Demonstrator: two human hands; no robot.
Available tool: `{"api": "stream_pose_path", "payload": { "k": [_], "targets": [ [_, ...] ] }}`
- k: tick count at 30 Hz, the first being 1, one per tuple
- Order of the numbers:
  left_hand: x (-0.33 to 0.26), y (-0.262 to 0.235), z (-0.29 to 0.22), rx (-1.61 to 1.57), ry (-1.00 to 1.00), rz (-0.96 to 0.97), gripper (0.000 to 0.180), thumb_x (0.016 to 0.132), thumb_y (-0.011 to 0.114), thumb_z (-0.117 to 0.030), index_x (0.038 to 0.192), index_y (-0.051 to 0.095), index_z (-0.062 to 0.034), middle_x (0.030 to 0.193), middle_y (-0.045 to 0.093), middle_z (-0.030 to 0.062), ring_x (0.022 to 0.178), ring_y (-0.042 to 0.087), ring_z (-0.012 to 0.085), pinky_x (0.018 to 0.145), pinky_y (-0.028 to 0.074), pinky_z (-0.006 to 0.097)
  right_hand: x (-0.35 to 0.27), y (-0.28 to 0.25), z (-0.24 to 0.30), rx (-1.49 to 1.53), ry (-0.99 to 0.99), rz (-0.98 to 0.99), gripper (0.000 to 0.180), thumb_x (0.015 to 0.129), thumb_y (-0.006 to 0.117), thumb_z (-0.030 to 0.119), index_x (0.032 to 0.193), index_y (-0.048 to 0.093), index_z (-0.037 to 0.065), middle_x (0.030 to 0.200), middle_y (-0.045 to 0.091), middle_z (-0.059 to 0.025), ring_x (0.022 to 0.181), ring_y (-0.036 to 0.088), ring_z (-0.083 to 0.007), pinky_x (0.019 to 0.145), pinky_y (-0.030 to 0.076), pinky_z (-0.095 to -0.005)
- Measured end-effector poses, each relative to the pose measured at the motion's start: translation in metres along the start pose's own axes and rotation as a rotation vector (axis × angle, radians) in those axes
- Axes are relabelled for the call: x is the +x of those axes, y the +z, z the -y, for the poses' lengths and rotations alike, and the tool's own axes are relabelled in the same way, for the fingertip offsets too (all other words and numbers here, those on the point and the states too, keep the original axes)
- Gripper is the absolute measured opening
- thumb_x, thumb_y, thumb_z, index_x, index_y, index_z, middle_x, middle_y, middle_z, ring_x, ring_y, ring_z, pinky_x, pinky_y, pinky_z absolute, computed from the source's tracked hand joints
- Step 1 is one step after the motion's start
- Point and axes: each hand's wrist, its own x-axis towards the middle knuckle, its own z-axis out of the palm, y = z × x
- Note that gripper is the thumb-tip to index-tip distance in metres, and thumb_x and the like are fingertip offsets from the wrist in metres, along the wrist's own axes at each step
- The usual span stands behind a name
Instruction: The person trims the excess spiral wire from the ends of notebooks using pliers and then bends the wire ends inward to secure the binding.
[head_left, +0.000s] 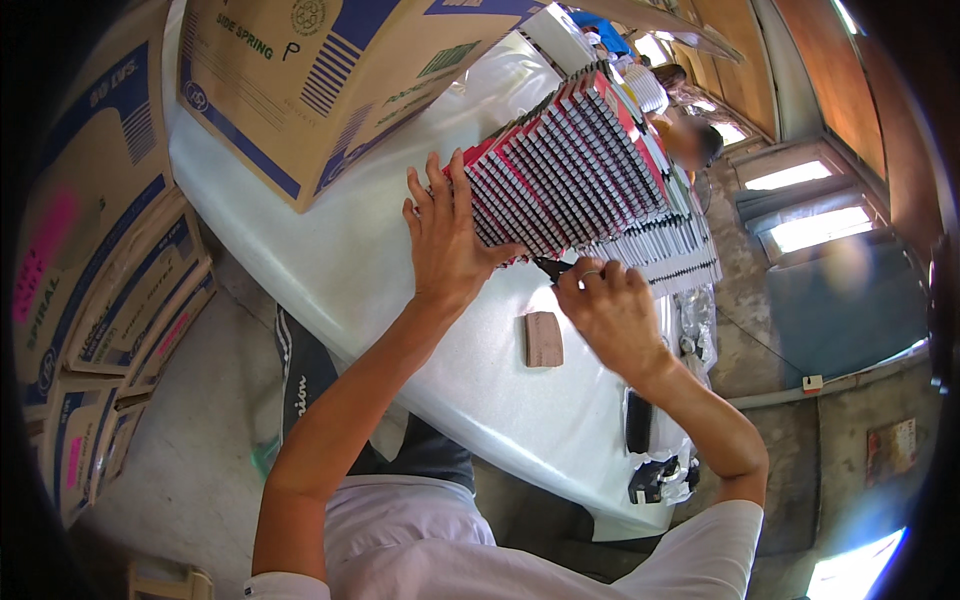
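Observation:
A big stack of spiral-bound notebooks (570, 170) with red covers stands on the white table (450, 330), its wire bindings facing me. My left hand (445, 235) is open, fingers spread against the stack's left end and thumb reaching along its lower edge. At that same lower edge, my right hand (608, 305) is closed around a small black tool (551, 268). The tool's tip touches or nearly touches the bindings; its exact kind is hidden by my fingers. A ring shows on the right hand. Just below the hands lies a small brown block (543, 339).
A large open cardboard box (330, 90) occupies the table's far left. More stacked cartons (110, 290) stand at left. White-edged notebooks (665, 245) sit behind the stack. A black case (638, 422) and plastic wrapping (697, 330) lie along the right edge. A person (690, 145) is beyond.

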Motion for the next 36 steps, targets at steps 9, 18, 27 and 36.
{"api": "stream_pose_path", "payload": {
  "k": [9, 18, 27, 36],
  "targets": [
    [-0.001, 0.003, -0.006, -0.057, 0.057, -0.013, 0.132, 0.051, 0.087, -0.052, 0.152, 0.014, -0.0082, 0.152, 0.019, 0.0269, 0.14, 0.016, 0.0516, 0.104, 0.023, 0.067, 0.002, -0.007, -0.033, -0.064, -0.167, -0.422, 0.024, 0.08, 0.061, 0.015, 0.102, 0.059, 0.007, 0.11, 0.056, -0.0084, 0.104, 0.052, -0.0233, 0.091, 0.043, -0.0413],
    [0.0, 0.004, -0.01, -0.013, 0.033, -0.026, 0.132, 0.048, 0.092, -0.045, 0.148, 0.018, -0.0023, 0.148, 0.026, 0.0305, 0.137, 0.021, 0.0532, 0.107, 0.025, 0.063, -0.001, -0.004, 0.007, 0.027, 0.083, -0.05, 0.019, 0.076, 0.066, 0.02, 0.088, 0.063, 0.005, 0.096, 0.061, -0.0124, 0.092, 0.059, -0.0267, 0.077, 0.048, -0.0394],
    [0.003, 0.002, -0.022, -0.031, 0.064, -0.036, 0.135, 0.047, 0.089, -0.054, 0.149, 0.018, -0.0009, 0.149, 0.024, 0.0302, 0.139, 0.017, 0.0521, 0.11, 0.021, 0.061, -0.008, -0.002, -0.057, -0.005, -0.155, -0.429, 0.029, 0.079, 0.063, 0.014, 0.107, 0.059, 0.01, 0.115, 0.055, -0.0078, 0.109, 0.053, -0.0199, 0.094, 0.043, -0.0408],
    [0.004, 0.002, -0.024, -0.027, 0.038, -0.003, 0.135, 0.048, 0.089, -0.053, 0.149, 0.016, -0.0011, 0.15, 0.022, 0.0308, 0.14, 0.016, 0.052, 0.11, 0.021, 0.061, -0.009, 0.001, -0.064, -0.063, -0.23, -0.42, 0.026, 0.079, 0.064, 0.017, 0.105, 0.06, 0.015, 0.112, 0.053, -0.001, 0.108, 0.05, -0.0139, 0.092, 0.043, -0.0356]
  ]
}}
